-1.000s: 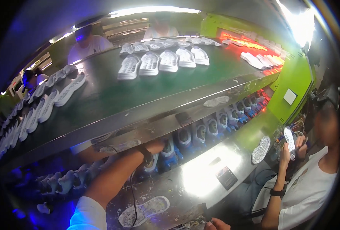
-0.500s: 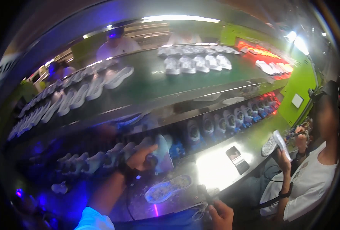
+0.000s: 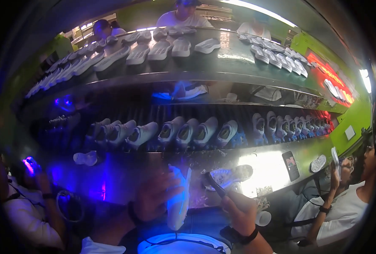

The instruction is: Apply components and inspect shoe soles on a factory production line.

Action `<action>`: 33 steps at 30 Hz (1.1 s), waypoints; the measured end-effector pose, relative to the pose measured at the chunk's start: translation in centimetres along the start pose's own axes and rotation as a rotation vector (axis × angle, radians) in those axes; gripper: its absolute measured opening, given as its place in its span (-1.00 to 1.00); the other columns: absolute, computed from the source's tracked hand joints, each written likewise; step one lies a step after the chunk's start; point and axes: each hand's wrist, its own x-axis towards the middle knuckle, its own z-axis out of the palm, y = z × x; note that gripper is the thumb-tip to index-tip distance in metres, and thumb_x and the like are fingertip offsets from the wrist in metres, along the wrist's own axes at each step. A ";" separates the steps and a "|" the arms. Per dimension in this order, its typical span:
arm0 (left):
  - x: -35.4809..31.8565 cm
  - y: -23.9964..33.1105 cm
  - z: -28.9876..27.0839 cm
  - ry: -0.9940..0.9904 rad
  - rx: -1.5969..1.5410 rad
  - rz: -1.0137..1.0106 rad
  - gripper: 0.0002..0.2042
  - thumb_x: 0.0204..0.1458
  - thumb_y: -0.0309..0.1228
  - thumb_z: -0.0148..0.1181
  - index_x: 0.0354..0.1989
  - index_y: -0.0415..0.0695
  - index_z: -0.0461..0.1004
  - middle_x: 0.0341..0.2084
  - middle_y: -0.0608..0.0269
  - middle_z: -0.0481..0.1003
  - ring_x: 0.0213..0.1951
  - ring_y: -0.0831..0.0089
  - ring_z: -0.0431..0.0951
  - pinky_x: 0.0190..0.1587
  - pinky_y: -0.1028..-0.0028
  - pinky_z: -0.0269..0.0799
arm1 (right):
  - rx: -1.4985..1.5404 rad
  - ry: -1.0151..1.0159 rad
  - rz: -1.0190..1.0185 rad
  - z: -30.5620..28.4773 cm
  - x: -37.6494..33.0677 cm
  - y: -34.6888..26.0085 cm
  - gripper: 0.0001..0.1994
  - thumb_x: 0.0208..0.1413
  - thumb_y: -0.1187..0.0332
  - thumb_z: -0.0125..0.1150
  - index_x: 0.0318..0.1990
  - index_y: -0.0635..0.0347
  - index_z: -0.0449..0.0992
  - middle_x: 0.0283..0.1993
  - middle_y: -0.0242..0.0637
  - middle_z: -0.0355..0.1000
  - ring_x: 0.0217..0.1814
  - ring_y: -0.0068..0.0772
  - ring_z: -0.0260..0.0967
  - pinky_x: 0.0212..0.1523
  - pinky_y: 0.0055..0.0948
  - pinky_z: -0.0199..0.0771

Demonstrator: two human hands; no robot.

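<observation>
My left hand (image 3: 152, 197) grips a white shoe upper (image 3: 178, 199), held upright and lit blue, just in front of me at the near edge of the steel workbench (image 3: 124, 178). To the right of the shoe, my right hand (image 3: 238, 207) holds a dark slim tool (image 3: 215, 185) that points up and left, toward the shoe. A white shoe sole (image 3: 230, 174) lies on the bench right behind the tool. Below my hands sits a round blue-lit lamp (image 3: 183, 244).
A row of white shoes (image 3: 183, 132) stands on the lower conveyor level, with more soles and shoes (image 3: 162, 48) on the top belt. A phone (image 3: 290, 165) lies on the bench. Seated workers are at my right (image 3: 344, 207) and left (image 3: 22, 207); others stand across the line.
My left hand pulled back from the lower shoe row with a white shoe and now holds it close to me. My right hand came up with the tool. My view swung left.
</observation>
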 end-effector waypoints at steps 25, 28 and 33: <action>-3.4 -1.2 0.4 0.036 0.009 0.024 -0.61 0.09 -0.43 0.24 0.13 -0.10 0.66 0.20 0.11 0.55 0.31 0.01 0.50 0.47 -0.11 0.24 | -0.196 0.029 -0.274 4.5 -0.3 1.5 -0.82 0.26 0.47 0.33 -0.06 0.37 0.64 -0.46 -0.13 0.45 -0.53 -0.30 0.37 -0.47 -0.36 0.30; -2.8 -1.9 0.4 0.042 -0.015 0.010 -0.59 0.10 -0.43 0.21 0.17 -0.11 0.63 0.19 0.07 0.56 0.32 -0.03 0.49 0.46 -0.12 0.23 | -0.144 -0.056 -0.233 4.2 -0.7 1.7 -0.83 0.27 0.46 0.32 -0.07 0.37 0.64 -0.48 -0.16 0.42 -0.53 -0.32 0.35 -0.47 -0.37 0.28; -2.1 -2.5 0.6 0.072 0.016 -0.031 -0.60 0.12 -0.44 0.21 0.16 -0.13 0.63 0.15 0.05 0.58 0.30 -0.04 0.50 0.42 -0.09 0.29 | -0.042 -0.136 -0.139 3.9 -1.3 1.5 -0.82 0.27 0.43 0.34 -0.11 0.39 0.64 -0.48 -0.20 0.42 -0.51 -0.35 0.35 -0.44 -0.41 0.28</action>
